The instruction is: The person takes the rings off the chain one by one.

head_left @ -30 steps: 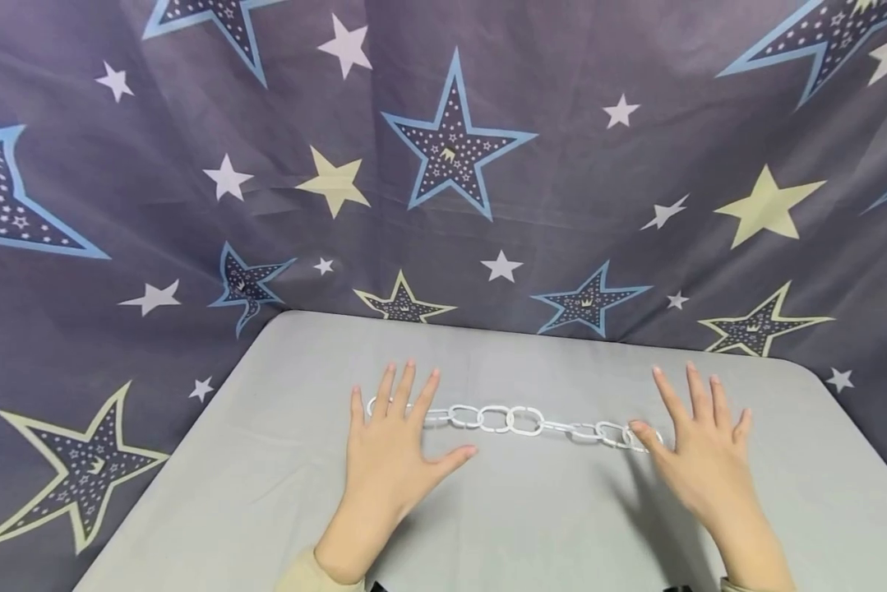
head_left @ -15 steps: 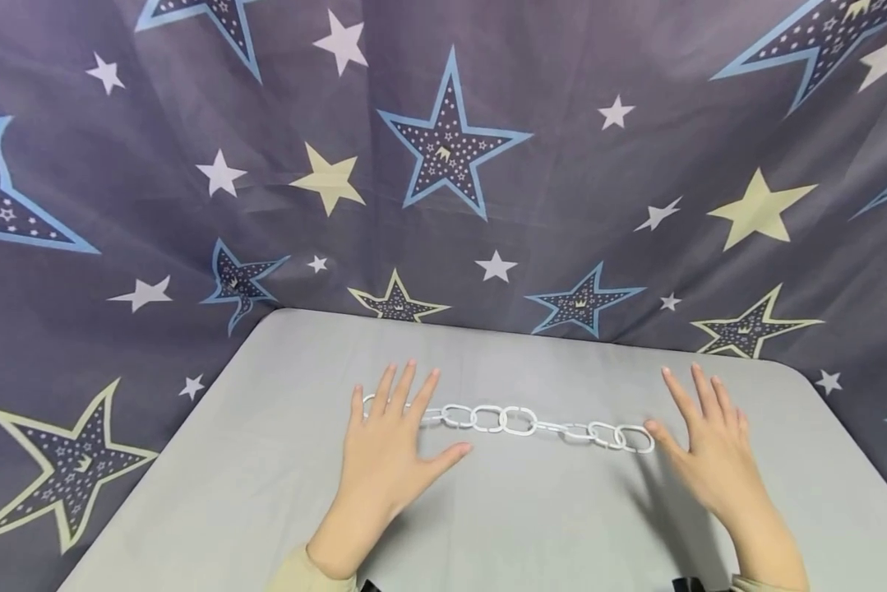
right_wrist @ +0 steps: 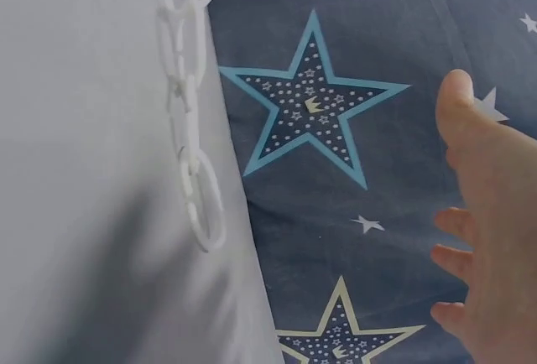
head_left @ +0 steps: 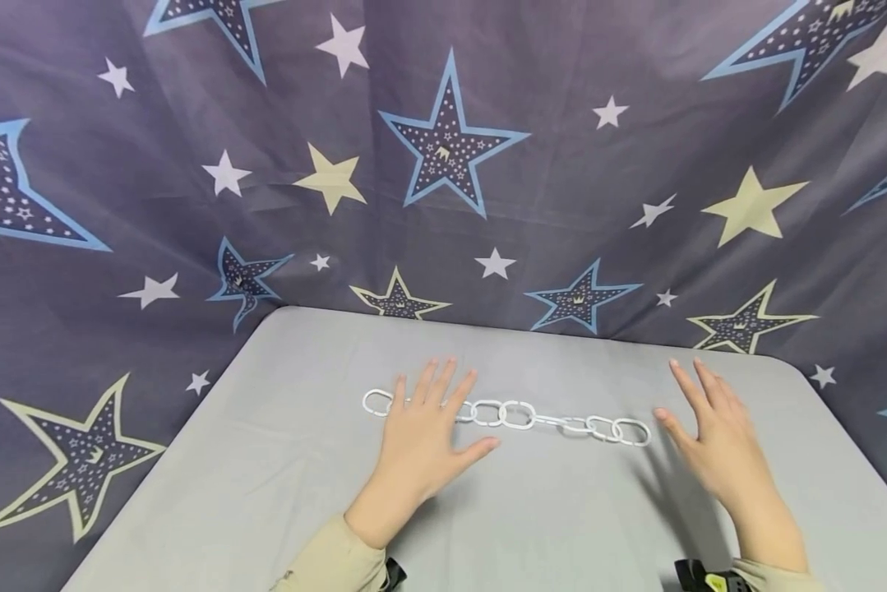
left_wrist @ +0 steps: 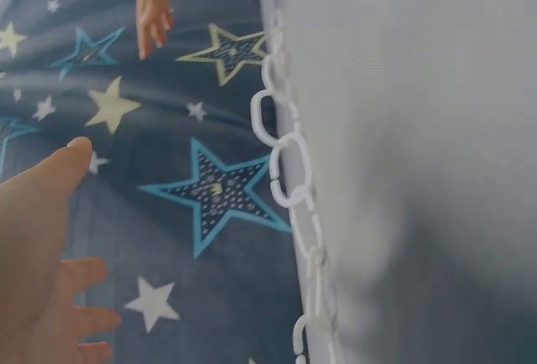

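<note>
A chain of white, oval plastic-looking links (head_left: 552,421) lies stretched left to right across the grey tabletop (head_left: 547,510). My left hand (head_left: 421,444) hovers over its left part with fingers spread, hiding a few links; the leftmost link pokes out beyond the little finger. Just right of the chain's right end, my right hand (head_left: 724,448) is held above the table, fingers extended and thumb pointing toward the last link. Neither hand holds anything. In the left wrist view the chain (left_wrist: 278,186) runs along beside the hand, apart from it; the right wrist view shows its end link (right_wrist: 220,213).
Behind and left of the table hangs a dark cloth (head_left: 561,189) printed with stars, meeting the table's rounded back edge. A dark strap (head_left: 394,574) sits at the left cuff, and a black device (head_left: 698,575) at the right wrist. Shadows fall beneath both hands.
My left hand has shifted right along the chain, uncovering its leftmost link. My right hand has drawn slightly right, away from the end link it overlapped earlier. The chain lies as before.
</note>
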